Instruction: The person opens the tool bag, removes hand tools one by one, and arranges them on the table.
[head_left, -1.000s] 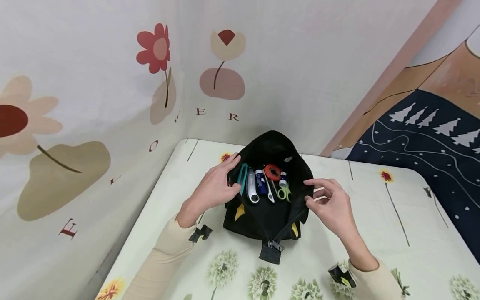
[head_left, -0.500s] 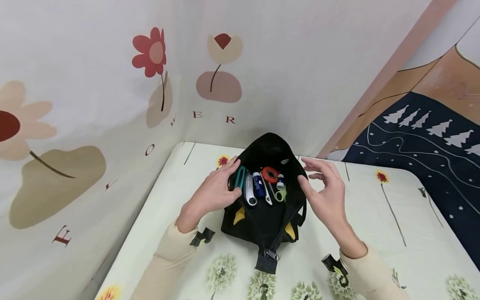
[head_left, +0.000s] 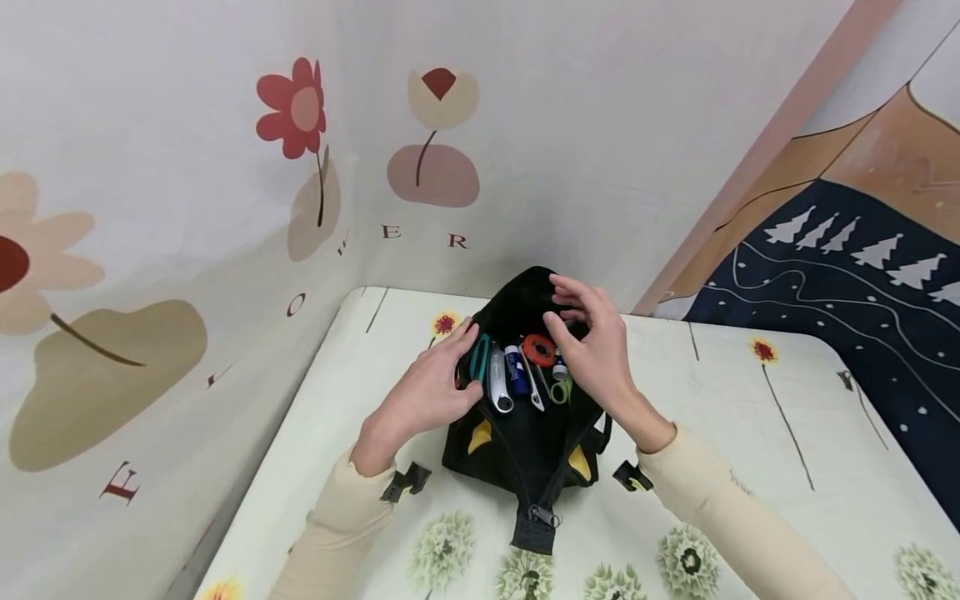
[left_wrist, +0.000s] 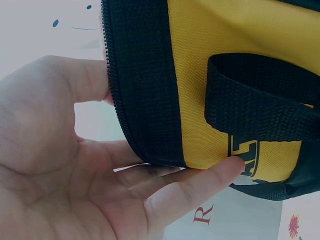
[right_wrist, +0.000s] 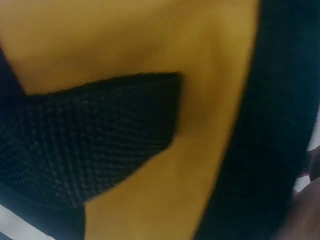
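An unzipped black and yellow tool bag (head_left: pixel 491 467) stands on the table, its mouth spread wide. My left hand (head_left: pixel 423 387) grips the left rim, thumb inside and fingers along the yellow outer side (left_wrist: pixel 200 130). Over the right half of the mouth hovers my right hand (head_left: pixel 596 350), fingers loosely bent and holding nothing. Inside lie a teal long-handled item (head_left: pixel 480 358), a grey-silver tool with a round end (head_left: pixel 498 383), a blue glue stick (head_left: pixel 516 371), a white cutter knife (head_left: pixel 535 387), a red ring-shaped item (head_left: pixel 537 350), a small white-and-blue tube (head_left: pixel 559 368) and green-handled scissors (head_left: pixel 560 390).
A floral cloth (head_left: pixel 750 433) covers the table. Behind and to the left rise fabric-covered walls (head_left: pixel 562 150) with printed flowers. A dark printed cloth (head_left: pixel 825 275) hangs at the right. The bag's zipper tab (head_left: pixel 534 529) points toward me.
My right hand has let go of the bag's right rim and moved left over its mouth. My left hand keeps its grip on the left rim.
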